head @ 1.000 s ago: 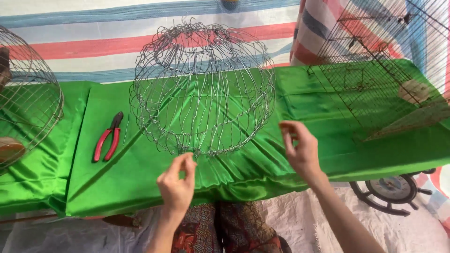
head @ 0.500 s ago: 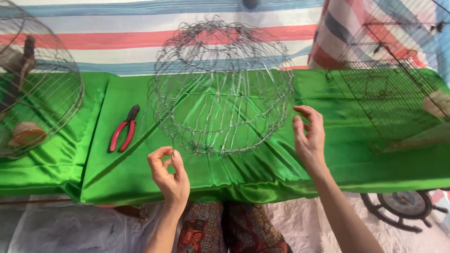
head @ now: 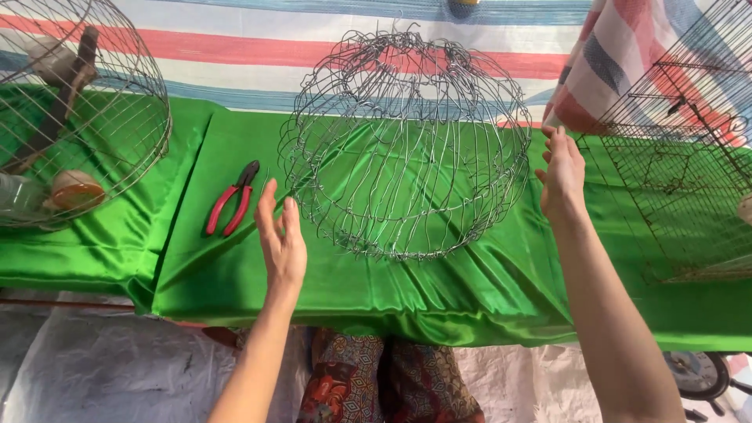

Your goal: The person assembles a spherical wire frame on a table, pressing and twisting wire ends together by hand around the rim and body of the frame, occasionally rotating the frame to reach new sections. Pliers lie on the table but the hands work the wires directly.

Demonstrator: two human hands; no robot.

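A dome-shaped cage frame of bent silver wire (head: 407, 141) stands on a green satin cloth (head: 235, 266). My left hand (head: 278, 239) is flat and open just left of the frame's lower rim, fingers pointing up, close to the wire but apparently not gripping it. My right hand (head: 562, 176) is open at the frame's right rim, fingers spread against or beside the wire. Red-handled pliers (head: 231, 200) lie on the cloth a little left of my left hand.
A finished round wire cage (head: 133, 102) with a wooden perch and a small cup stands at the far left. A rectangular wire cage (head: 681, 157) stands at the right on the cloth. Striped fabric hangs behind. A patterned garment covers my knees (head: 376, 384).
My left hand has opened from a pinch and risen toward the frame's left rim. My right hand has moved up along the right rim. The view has shifted closer.
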